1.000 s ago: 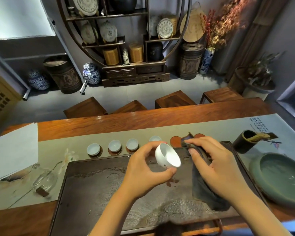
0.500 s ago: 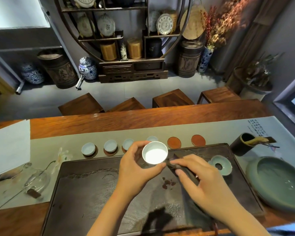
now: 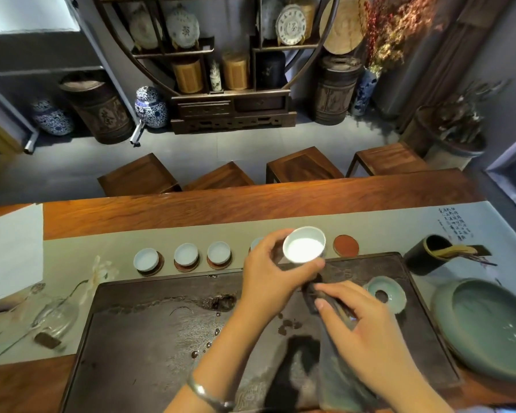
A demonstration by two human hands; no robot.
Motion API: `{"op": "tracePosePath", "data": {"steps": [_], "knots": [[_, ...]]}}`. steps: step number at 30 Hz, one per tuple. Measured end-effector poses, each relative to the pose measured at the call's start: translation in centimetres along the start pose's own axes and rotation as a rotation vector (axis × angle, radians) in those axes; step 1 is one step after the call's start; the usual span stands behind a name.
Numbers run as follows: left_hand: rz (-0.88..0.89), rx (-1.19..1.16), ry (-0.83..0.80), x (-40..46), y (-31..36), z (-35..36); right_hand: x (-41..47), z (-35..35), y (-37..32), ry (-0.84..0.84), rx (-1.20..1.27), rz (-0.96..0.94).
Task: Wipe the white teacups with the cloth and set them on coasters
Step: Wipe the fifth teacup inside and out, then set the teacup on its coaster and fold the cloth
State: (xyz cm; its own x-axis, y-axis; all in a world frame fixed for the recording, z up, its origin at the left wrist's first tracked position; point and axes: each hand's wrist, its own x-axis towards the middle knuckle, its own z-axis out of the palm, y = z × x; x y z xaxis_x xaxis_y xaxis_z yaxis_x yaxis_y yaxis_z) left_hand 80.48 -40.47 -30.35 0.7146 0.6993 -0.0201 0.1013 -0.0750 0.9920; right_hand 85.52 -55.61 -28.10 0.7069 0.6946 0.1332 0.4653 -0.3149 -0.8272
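Note:
My left hand [image 3: 268, 275] grips a white teacup [image 3: 304, 245] upright, just above the table runner beyond the far edge of the dark tea tray [image 3: 149, 332]. Whatever lies under the cup is hidden. My right hand [image 3: 367, 332] presses a dark cloth [image 3: 337, 371] onto the tray's right part. Three white teacups [image 3: 186, 254] stand on red-brown coasters in a row on the runner, and a further cup [image 3: 255, 243] peeks out behind my left hand. One bare red coaster [image 3: 345, 245] lies right of the held cup.
A celadon lid rest [image 3: 386, 295] sits on the tray's right. A large green basin [image 3: 489, 326] and a dark tool holder [image 3: 429, 253] stand at the right. A glass pitcher [image 3: 52, 318] lies at the left. Wooden stools [image 3: 303, 168] line the table's far side.
My left hand turned the cup upright and carried it away from the cloth, forward to the coaster row. My right hand lowered the cloth onto the tray.

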Motion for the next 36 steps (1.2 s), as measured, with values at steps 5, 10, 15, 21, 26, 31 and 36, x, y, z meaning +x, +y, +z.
{"op": "tracePosePath", "data": {"steps": [5,10,15,21,26,31,36], "knots": [[-0.013,0.137,0.000,4.6,-1.9,1.7,2.1,-1.6,2.3,0.086,-0.057,0.048],[-0.116,0.221,0.034,8.7,-5.5,4.5,4.9,-3.7,5.4,0.052,-0.153,0.031],[-0.182,0.426,0.030,11.5,-11.5,7.0,7.6,-4.3,8.3,0.056,-0.168,0.033],[-0.249,0.537,0.021,13.7,-16.3,8.7,10.4,-4.7,11.0,-0.004,-0.185,0.014],[-0.278,0.587,-0.026,13.9,-18.1,9.8,11.9,-5.2,12.8,-0.013,-0.177,0.039],[-0.251,0.665,-0.047,14.0,-18.8,10.3,12.4,-5.5,13.7,-0.020,-0.179,0.061],[-0.245,0.723,-0.046,14.0,-19.1,10.7,12.5,-5.2,13.8,-0.017,-0.149,0.066]]}}
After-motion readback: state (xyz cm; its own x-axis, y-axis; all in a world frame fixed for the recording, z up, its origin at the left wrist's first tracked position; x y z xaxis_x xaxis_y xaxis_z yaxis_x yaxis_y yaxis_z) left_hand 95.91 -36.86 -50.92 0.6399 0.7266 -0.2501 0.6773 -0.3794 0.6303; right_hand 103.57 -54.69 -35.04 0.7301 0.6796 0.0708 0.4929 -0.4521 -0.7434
